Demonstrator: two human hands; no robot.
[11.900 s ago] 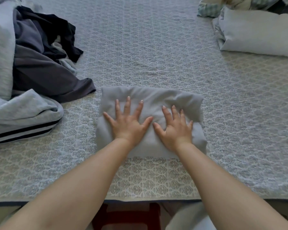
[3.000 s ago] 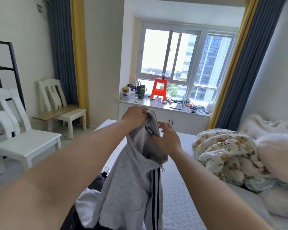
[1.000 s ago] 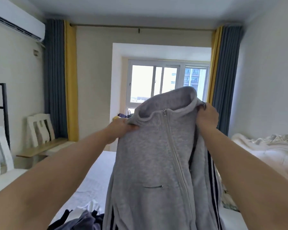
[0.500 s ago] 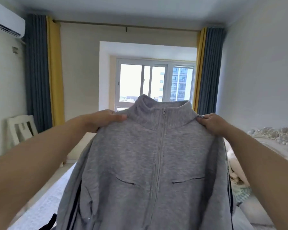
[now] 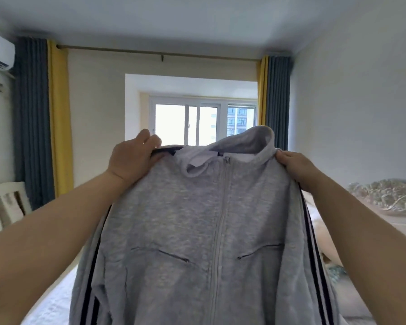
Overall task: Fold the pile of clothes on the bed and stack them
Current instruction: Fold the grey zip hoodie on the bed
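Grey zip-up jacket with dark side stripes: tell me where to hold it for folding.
Grip the grey zip-up jacket at its two shoulder seams, from above, where the left hand and right hand pinch it; it hangs flat, zipper centred.

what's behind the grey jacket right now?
Above the grey zip jacket, held up at its shoulders by the left hand and right hand, the window shows. The bed shows only at lower left; the rest is covered.

Left hand point(image 5: 133, 158) and right hand point(image 5: 295, 167) gripping shoulders of grey zip jacket point(image 5: 197, 231), holding it up; collar between hands; window point(image 5: 204, 124) showing behind.
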